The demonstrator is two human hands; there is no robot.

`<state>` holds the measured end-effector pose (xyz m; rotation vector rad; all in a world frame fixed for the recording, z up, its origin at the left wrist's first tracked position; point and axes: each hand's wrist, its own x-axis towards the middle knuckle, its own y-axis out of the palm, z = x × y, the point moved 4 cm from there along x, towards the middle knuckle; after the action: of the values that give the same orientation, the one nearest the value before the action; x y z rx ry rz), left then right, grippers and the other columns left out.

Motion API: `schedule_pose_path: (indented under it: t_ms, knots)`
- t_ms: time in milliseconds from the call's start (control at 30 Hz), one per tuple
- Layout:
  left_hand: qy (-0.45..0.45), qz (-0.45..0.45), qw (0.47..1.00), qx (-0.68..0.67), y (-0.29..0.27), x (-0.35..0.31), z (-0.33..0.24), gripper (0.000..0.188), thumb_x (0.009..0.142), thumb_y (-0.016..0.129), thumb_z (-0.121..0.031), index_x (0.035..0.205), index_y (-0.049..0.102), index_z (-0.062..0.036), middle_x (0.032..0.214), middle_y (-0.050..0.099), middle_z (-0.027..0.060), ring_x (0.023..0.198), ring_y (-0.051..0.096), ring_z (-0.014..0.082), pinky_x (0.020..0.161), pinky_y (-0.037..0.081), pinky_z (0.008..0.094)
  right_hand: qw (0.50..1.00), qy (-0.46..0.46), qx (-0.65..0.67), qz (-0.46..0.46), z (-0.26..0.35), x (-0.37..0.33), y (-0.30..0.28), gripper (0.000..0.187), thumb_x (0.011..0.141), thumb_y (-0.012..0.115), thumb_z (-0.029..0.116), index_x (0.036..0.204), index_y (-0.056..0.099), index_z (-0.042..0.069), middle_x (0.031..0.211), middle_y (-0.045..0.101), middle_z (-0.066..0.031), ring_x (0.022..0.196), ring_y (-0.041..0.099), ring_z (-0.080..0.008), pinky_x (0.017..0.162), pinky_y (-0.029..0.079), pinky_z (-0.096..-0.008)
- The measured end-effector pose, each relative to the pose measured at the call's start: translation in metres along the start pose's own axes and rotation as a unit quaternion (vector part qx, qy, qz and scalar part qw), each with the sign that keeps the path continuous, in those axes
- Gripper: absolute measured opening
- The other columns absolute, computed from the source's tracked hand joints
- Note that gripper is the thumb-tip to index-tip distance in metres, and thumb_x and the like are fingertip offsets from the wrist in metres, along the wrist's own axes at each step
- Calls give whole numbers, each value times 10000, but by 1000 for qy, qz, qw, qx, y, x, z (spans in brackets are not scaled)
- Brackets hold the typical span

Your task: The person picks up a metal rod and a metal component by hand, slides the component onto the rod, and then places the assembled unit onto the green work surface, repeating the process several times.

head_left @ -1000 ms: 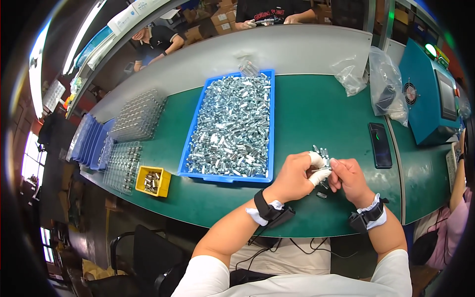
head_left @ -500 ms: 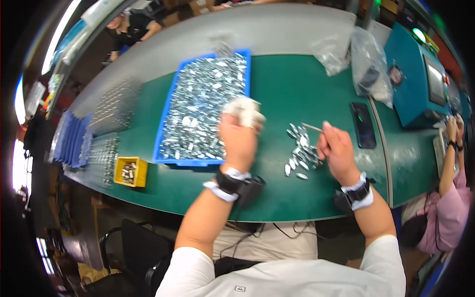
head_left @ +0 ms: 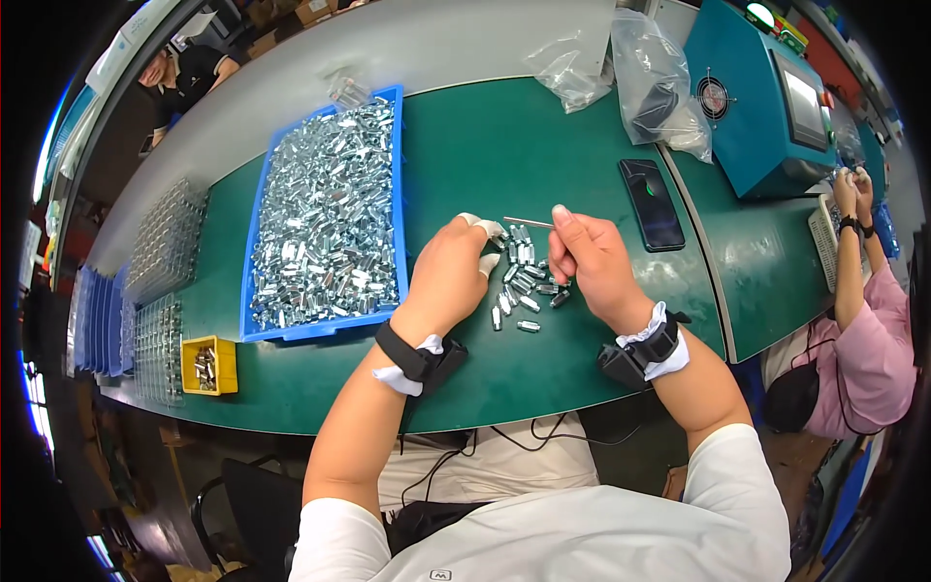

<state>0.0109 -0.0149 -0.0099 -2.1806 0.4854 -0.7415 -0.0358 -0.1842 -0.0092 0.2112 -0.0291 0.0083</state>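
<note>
A loose pile of small shiny metal fittings point(head_left: 525, 276) lies on the green table in front of me. My left hand point(head_left: 451, 264), with white covers on its fingertips, reaches to the pile's left edge. Its thumb and forefinger are apart, the fingertips close to the outermost fittings; whether they touch one is hard to see. In my right hand point(head_left: 593, 260), a thin metal rod point(head_left: 527, 222) is pinched between thumb and fingers, pointing left over the pile's far side. To the left stands a blue tray point(head_left: 401, 209) heaped with similar fittings.
A yellow box point(head_left: 225, 366) of small parts sits at left, near clear racks point(head_left: 158, 335) and blue panels point(head_left: 100, 320). Rightward are a phone point(head_left: 651, 205), plastic bags point(head_left: 648, 87) and a teal machine point(head_left: 752, 97). Another person point(head_left: 863, 339) works at far right.
My left hand has moved from the tray's right edge to the pile. My right hand still holds the rod beside the pile. The whole view has shifted.
</note>
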Motion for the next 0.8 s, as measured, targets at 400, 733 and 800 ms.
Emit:
schedule_pose_path:
  t_ms: [400, 733, 800]
  knots:
    - [-181, -2, 910, -374, -15, 0, 11, 180, 912, 646, -34, 1092, 634, -18, 941, 669, 73, 835, 668, 183, 707, 535, 295, 1000, -3, -23, 19, -5, -3, 0, 473, 1050, 465, 336, 671, 518, 57, 562, 440, 23, 508, 442, -71, 497, 377, -228]
    - [-206, -39, 750, -627, -9, -7, 15, 151, 960, 595, -33, 1109, 608, -11, 1055, 686, 127, 962, 685, 211, 836, 571, 293, 997, -13, -76, 28, -4, -3, 4, 460, 1055, 456, 305, 679, 531, 52, 567, 451, 25, 517, 454, -57, 495, 387, -224]
    - [-202, -44, 747, -632, -11, -7, 16, 152, 959, 596, -32, 1109, 605, -9, 1061, 686, 127, 966, 684, 210, 841, 571, 296, 997, -12, -73, 25, -5, -2, 3, 457, 1056, 455, 301, 682, 535, 49, 568, 452, 25, 518, 454, -55, 495, 390, -223]
